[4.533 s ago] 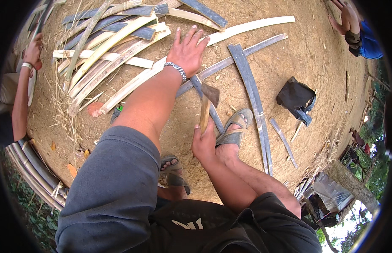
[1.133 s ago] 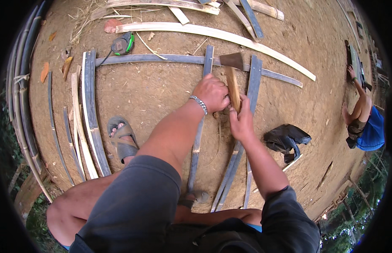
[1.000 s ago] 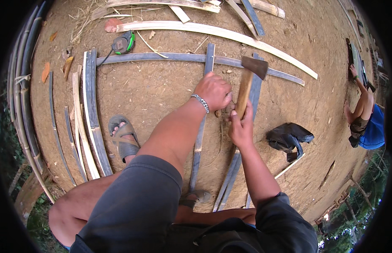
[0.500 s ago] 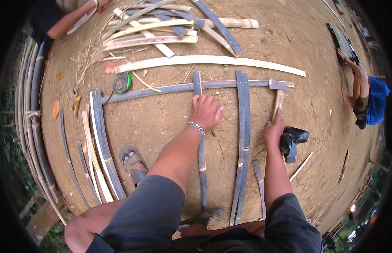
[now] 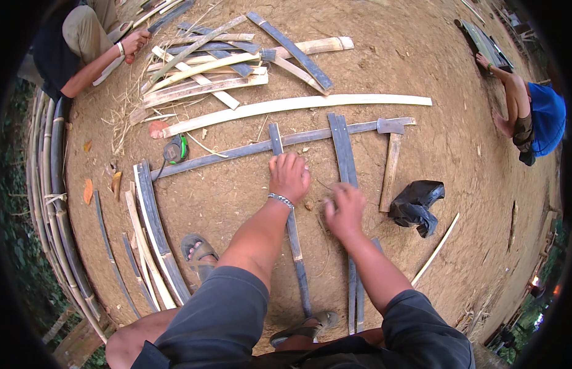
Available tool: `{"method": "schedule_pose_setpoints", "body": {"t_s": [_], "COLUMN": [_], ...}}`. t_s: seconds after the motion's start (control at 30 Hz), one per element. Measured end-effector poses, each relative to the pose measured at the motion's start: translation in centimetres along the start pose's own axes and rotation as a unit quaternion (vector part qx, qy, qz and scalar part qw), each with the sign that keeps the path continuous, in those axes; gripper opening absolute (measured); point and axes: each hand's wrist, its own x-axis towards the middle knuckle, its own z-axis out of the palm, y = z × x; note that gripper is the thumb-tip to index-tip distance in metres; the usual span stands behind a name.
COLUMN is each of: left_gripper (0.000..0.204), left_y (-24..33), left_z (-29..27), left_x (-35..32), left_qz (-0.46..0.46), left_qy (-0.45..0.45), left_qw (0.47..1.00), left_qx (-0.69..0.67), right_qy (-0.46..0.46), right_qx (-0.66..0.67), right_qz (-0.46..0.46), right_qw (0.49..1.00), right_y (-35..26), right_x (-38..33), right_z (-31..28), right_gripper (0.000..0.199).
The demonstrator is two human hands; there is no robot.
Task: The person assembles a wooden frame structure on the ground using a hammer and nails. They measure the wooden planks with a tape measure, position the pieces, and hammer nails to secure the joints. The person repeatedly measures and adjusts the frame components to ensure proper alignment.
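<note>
My left hand (image 5: 290, 178) is closed over a narrow dark bamboo strip (image 5: 293, 237), just below its joint with a long bamboo crosspiece (image 5: 249, 149). To its right, my right hand (image 5: 345, 210) hovers over a pair of wider bamboo slats (image 5: 343, 150). Motion smears its curled fingers, and whether they hold anything is unclear. A hatchet (image 5: 390, 166) with a wooden handle lies beyond it, its head on the crosspiece's right end. Small nail-like spots show where the upright strips cross that piece.
A black plastic bag (image 5: 417, 206) lies right of the hatchet. A tape measure (image 5: 175, 149) sits by the crosspiece's left part. Split bamboo (image 5: 206, 67) is piled at the back. One person (image 5: 135, 43) holds a blade at far left; another (image 5: 535, 117) sits at far right.
My right hand has let go of the hatchet, leaving it on the ground, and moved left toward my left hand. My left hand stays on the strip. The view has shifted slightly.
</note>
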Motion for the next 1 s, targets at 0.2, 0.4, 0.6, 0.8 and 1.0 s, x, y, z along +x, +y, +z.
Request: {"method": "schedule_pose_setpoints", "body": {"t_s": [0.2,0.4,0.6,0.8,1.0], "left_gripper": [0.017,0.013,0.013,0.011,0.013], "left_y": [-0.2,-0.2,-0.2,0.0,-0.3], "left_z": [0.2,-0.2,-0.2,-0.2,-0.2], "left_x": [0.0,0.1,0.6,1.0,1.4], "left_qz": [-0.006,-0.020,-0.018,-0.011,-0.003], "left_qy": [0.008,-0.023,-0.047,-0.082,-0.116], "left_qw": [1.000,0.999,0.999,0.996,0.993], "left_qx": [-0.013,-0.012,-0.014,-0.012,0.015], "right_qy": [-0.063,-0.082,-0.092,-0.017,-0.031], "right_qx": [0.115,0.138,0.105,0.080,0.081], "right_qz": [0.101,0.213,0.248,0.224,0.257], "right_qw": [0.986,0.964,0.959,0.971,0.962], "right_y": [-5.4,-7.6,-9.0,-10.0,-11.0], "right_x": [-2.0,-2.1,-1.7,-2.8,-2.3], "right_z": [3.5,4.3,4.3,5.7,5.9], "right_gripper": [0.040,0.040,0.040,0.032,0.025]}}
